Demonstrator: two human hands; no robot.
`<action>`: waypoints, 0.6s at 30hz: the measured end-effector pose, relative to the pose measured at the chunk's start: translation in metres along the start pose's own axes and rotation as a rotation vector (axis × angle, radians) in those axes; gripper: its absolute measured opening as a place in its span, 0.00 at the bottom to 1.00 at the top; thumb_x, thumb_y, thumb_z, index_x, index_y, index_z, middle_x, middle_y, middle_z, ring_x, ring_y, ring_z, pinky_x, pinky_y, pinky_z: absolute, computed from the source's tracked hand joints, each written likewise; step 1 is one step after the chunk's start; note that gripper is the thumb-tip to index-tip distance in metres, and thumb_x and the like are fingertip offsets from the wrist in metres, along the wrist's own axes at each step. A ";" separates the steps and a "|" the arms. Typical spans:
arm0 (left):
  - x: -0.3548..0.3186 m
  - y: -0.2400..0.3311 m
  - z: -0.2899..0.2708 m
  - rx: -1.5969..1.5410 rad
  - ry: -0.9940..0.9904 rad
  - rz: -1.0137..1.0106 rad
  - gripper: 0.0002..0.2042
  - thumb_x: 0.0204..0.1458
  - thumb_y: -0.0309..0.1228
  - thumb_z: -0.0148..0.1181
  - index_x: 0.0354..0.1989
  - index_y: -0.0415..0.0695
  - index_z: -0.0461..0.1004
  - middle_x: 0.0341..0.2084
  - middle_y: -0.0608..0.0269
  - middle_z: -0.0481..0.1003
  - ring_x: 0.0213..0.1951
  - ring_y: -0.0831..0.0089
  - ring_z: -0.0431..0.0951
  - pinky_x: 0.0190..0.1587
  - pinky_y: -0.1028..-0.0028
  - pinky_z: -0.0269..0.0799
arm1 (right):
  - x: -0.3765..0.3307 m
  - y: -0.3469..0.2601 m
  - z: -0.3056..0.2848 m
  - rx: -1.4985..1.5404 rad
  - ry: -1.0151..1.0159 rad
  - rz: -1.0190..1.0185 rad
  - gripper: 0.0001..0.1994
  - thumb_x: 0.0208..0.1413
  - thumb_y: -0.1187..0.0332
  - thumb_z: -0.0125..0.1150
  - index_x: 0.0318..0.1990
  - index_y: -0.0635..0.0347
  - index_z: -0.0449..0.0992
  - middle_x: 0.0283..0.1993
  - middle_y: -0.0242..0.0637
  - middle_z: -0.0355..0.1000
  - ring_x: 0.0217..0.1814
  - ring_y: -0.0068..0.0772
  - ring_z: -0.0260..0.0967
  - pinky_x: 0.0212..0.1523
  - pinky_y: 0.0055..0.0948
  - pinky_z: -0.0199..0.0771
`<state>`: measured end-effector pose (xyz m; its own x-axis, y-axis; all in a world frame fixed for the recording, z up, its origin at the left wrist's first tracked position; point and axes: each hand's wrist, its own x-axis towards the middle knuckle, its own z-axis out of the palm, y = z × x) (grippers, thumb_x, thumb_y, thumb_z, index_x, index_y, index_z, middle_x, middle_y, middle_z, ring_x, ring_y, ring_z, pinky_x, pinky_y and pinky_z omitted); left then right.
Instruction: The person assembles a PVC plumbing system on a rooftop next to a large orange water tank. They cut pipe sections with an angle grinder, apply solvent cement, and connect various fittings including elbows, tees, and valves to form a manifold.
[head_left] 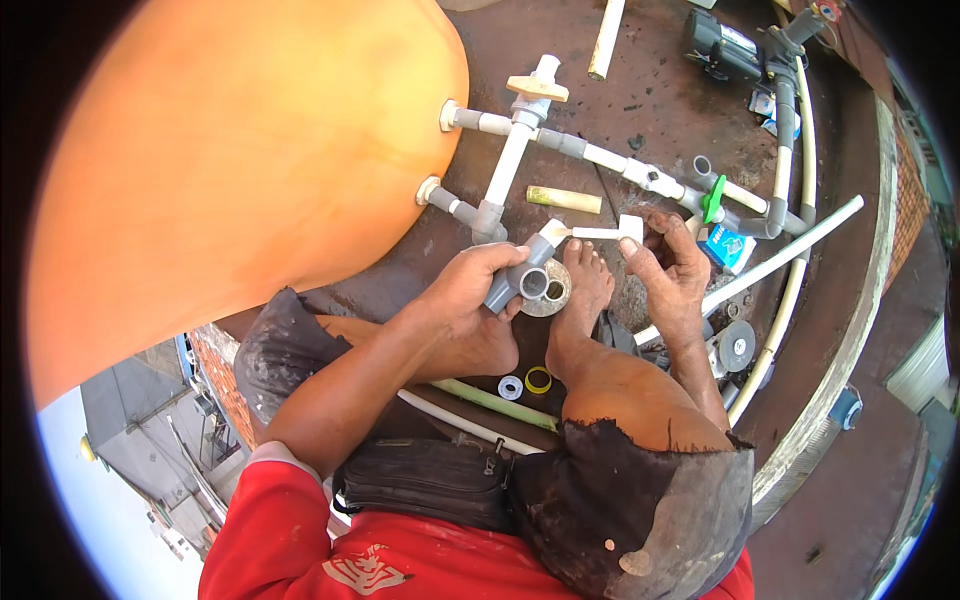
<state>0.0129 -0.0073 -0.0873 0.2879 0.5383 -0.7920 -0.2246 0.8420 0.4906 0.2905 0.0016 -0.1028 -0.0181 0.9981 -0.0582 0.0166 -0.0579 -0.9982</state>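
My left hand (462,290) is closed round a grey pipe tee (520,276); one round opening of the tee faces up toward me. A short white pipe stub (550,234) sticks out of its far end. In my right hand (672,268), thumb and fingers pinch the white cap of a glue brush (596,233). The brush's thin white stem points left, and its tip is at the stub's end, seemingly touching it. Below the tee, partly hidden by it, a round open tin (560,304) stands beside my bare foot (583,290).
A large orange tank (250,150) fills the left. White-and-grey pipework (610,158) with a green-handled valve (713,200) runs right from it toward a pump (722,45). Loose pipes (565,199), a blue box (728,248), a yellow ring (538,380) and a cutting disc (737,345) lie around.
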 end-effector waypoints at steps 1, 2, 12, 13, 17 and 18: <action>-0.002 0.002 0.000 -0.059 -0.027 -0.034 0.19 0.72 0.41 0.52 0.53 0.35 0.79 0.28 0.58 0.79 0.23 0.70 0.78 0.25 0.71 0.70 | -0.001 0.002 0.001 0.012 -0.013 0.009 0.20 0.62 0.72 0.75 0.59 0.70 0.81 0.42 0.30 0.72 0.41 0.18 0.70 0.43 0.23 0.72; -0.004 0.004 0.000 -0.119 -0.054 -0.067 0.19 0.72 0.41 0.52 0.52 0.36 0.79 0.27 0.58 0.79 0.23 0.70 0.78 0.25 0.71 0.70 | -0.003 0.009 0.001 0.009 -0.007 0.030 0.20 0.62 0.73 0.74 0.59 0.71 0.80 0.43 0.31 0.73 0.41 0.18 0.71 0.41 0.22 0.73; -0.024 0.012 -0.019 -0.176 -0.215 0.034 0.29 0.66 0.51 0.66 0.61 0.37 0.72 0.38 0.56 0.80 0.30 0.74 0.77 0.30 0.74 0.70 | -0.020 0.023 -0.012 -0.461 -0.199 -0.089 0.20 0.53 0.70 0.76 0.53 0.65 0.83 0.43 0.40 0.74 0.37 0.33 0.75 0.38 0.34 0.79; -0.029 0.011 -0.019 -0.146 -0.197 0.047 0.29 0.64 0.48 0.69 0.62 0.38 0.70 0.40 0.57 0.78 0.31 0.75 0.76 0.30 0.75 0.69 | -0.023 0.025 -0.010 -0.456 -0.255 -0.100 0.20 0.52 0.68 0.76 0.54 0.63 0.84 0.41 0.43 0.73 0.37 0.40 0.77 0.38 0.38 0.80; -0.045 0.020 -0.012 -0.013 -0.167 0.074 0.35 0.55 0.35 0.78 0.66 0.42 0.62 0.46 0.60 0.73 0.33 0.79 0.73 0.31 0.76 0.67 | -0.022 0.038 0.003 -0.625 -0.361 -0.287 0.19 0.52 0.68 0.76 0.52 0.58 0.84 0.42 0.45 0.74 0.40 0.50 0.79 0.41 0.45 0.82; -0.047 0.022 -0.011 0.018 -0.171 0.068 0.37 0.53 0.32 0.80 0.66 0.43 0.60 0.47 0.61 0.72 0.33 0.80 0.72 0.31 0.77 0.67 | -0.022 0.038 0.007 -0.612 -0.380 -0.316 0.18 0.52 0.68 0.76 0.51 0.58 0.84 0.41 0.44 0.73 0.39 0.49 0.79 0.41 0.44 0.81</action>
<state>-0.0155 -0.0146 -0.0435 0.4268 0.5914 -0.6842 -0.2332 0.8029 0.5485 0.2845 -0.0225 -0.1401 -0.4529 0.8840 0.1157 0.4994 0.3590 -0.7885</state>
